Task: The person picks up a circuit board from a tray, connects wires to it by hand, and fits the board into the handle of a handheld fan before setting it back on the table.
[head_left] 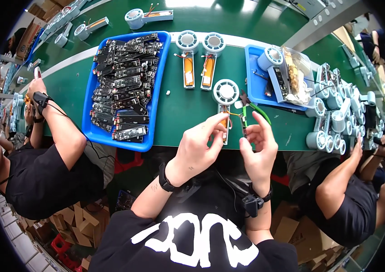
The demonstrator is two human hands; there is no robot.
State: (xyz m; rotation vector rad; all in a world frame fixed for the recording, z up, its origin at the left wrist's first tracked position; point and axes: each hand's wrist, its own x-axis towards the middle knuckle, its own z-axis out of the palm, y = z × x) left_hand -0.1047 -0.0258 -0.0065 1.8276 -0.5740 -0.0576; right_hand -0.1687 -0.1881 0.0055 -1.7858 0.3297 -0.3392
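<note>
A pale blue handheld fan (226, 92) lies in front of me, its round head pointing away and its handle opened to show an orange battery and thin wires. My left hand (198, 141) is closed at that handle, fingertips on its left side. To the right of it, my right hand (260, 147) has its fingers curled around a narrow dark circuit board (244, 123), partly hidden by the fingers. Just beyond, cutters with green handles (261, 114) lie on the table, close to the fan head.
A blue tray (150, 144) full of black circuit boards stands left. Two open fans (188, 68) lie farther back. At right are a smaller blue tray (255, 93) with a plastic box (302, 68), and many stacked fans (337, 120). Co-workers sit on both sides.
</note>
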